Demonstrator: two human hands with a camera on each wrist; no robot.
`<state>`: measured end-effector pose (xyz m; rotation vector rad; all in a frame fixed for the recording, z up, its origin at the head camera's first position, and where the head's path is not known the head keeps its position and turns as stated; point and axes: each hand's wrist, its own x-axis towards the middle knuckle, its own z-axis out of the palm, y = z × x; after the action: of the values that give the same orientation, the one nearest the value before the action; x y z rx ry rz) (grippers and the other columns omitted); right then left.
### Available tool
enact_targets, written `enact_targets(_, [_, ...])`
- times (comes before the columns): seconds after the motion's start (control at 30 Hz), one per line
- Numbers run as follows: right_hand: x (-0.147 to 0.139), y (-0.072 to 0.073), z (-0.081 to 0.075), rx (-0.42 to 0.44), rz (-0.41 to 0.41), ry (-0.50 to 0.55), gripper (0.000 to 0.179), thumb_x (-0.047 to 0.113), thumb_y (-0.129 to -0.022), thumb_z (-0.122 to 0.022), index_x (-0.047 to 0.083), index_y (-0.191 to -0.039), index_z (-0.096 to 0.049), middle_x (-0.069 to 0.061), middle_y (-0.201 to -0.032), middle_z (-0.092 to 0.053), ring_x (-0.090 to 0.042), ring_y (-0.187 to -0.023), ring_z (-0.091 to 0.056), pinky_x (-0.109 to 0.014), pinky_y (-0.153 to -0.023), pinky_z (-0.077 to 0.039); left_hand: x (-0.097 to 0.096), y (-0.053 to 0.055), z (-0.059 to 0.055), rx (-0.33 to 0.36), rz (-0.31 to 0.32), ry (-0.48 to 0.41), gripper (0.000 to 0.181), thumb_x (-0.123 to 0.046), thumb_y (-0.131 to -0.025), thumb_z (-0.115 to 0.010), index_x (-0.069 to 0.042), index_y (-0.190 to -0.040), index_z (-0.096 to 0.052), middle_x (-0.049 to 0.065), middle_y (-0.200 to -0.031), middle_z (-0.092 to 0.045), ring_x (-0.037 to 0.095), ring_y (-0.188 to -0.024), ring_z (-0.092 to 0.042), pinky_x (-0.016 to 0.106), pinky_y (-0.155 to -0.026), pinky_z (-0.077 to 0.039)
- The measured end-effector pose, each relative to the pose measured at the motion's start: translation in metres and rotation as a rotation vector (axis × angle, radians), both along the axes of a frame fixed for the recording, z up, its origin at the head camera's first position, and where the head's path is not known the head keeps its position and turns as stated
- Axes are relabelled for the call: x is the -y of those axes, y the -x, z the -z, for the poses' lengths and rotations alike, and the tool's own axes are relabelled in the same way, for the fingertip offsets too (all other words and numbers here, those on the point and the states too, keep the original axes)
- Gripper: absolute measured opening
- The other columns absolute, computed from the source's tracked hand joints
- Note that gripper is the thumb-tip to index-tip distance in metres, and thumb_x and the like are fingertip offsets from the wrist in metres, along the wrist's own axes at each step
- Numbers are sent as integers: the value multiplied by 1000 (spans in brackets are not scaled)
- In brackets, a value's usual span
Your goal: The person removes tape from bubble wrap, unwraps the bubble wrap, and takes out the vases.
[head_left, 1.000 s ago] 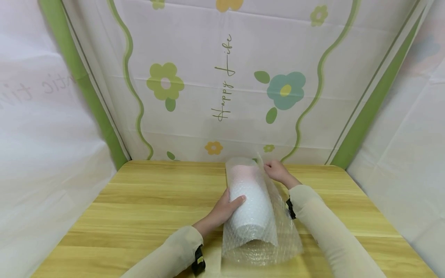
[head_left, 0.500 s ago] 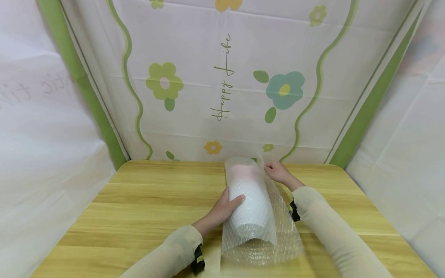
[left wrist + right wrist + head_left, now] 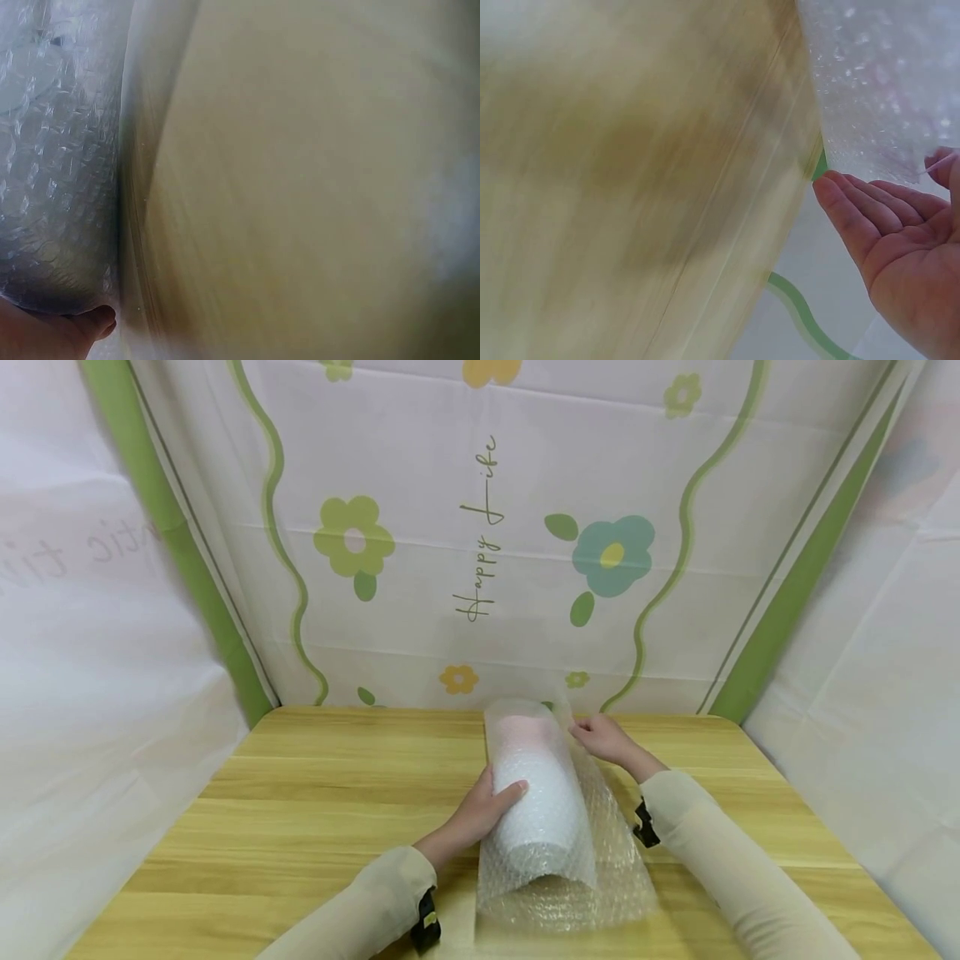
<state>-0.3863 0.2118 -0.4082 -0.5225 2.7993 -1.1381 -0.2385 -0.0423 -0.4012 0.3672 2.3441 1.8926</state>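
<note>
A white, rounded object with a pink far end (image 3: 536,793) lies on its side, rolled in clear bubble wrap (image 3: 618,868). My left hand (image 3: 480,810) holds the bundle from its left side, thumb on top and the other fingers tucked low against the wrap. At the far right corner, my right hand (image 3: 607,742) pinches the loose edge of the bubble wrap between thumb and fingers. The right wrist view shows that hand's palm (image 3: 922,277) beneath the sheet's corner. A loose flap fans out right of the bundle.
The bundle lies on a wood-grain table (image 3: 330,810) whose far edge is close behind it. A white curtain (image 3: 420,468) with printed flowers hangs behind, and plain white cloth walls (image 3: 885,693) enclose both sides.
My right forearm has swung slightly to the right and nearer, while the right hand stays at the wrap's corner. The left hand and the wrapped object have hardly moved.
</note>
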Motion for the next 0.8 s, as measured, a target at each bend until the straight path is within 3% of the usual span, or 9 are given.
enact_targets(0.1, [-3, -1, 1, -9, -11, -15, 40, 23, -104, -46, 7, -67, -46, 2, -55, -32, -13, -49, -28, -29, -50, -31, 0, 5, 6, 13, 0, -4, 72, -33, -98, -54, -1, -152, -21, 26, -144, -39, 41, -128, -41, 58, -99, -37])
enact_targets(0.27, [-6, -4, 3, -9, -19, -29, 40, 28, -101, -54, -7, -82, -61, -1, -57, -31, -17, -53, -28, -33, -53, -33, -1, 19, 28, 12, -13, 11, 73, -39, -97, -54, -6, -153, -20, 23, -145, -39, 39, -127, -43, 58, -97, -39])
enact_targets(0.33, [-7, -6, 4, -12, -13, -32, 43, 32, -98, -58, -10, -94, -66, -6, -64, -50, -18, -58, -44, -34, -57, -42, -1, 23, 34, 10, -14, 19, 74, -41, -97, -54, -7, -154, -20, 22, -145, -40, 38, -126, -43, 57, -97, -40])
enact_targets(0.43, [-9, -9, 5, 3, -4, -38, 58, 39, -94, -64, -14, -115, -61, -25, -101, -66, -34, -90, -64, -43, -75, -54, -1, 27, 38, 13, -11, 20, 73, -39, -97, -54, -6, -153, -20, 23, -144, -40, 39, -126, -43, 58, -96, -40])
enact_targets(0.5, [-11, -10, 6, 12, -1, -40, 71, 42, -92, -66, -17, -130, -50, -33, -126, -55, -43, -114, -56, -50, -89, -50, -1, 28, 40, 14, -8, 13, 73, -37, -97, -55, -5, -153, -20, 24, -144, -40, 40, -126, -43, 58, -97, -40])
enact_targets(0.63, [-15, -13, 8, 31, 1, -40, 76, 39, -92, -67, -18, -136, -41, -36, -133, -47, -46, -121, -49, -51, -95, -45, 0, 29, 41, 10, -4, 2, 75, -39, -97, -55, -7, -154, -19, 22, -145, -39, 39, -128, -42, 58, -98, -39])
enact_targets(0.8, [-20, -15, 11, 31, -20, -27, 68, 27, -92, -68, -17, -136, -42, -34, -129, -52, -46, -118, -51, -50, -94, -46, 1, 28, 42, 4, -2, 9, 78, -47, -95, -55, -11, -155, -19, 20, -147, -38, 37, -129, -41, 57, -98, -39])
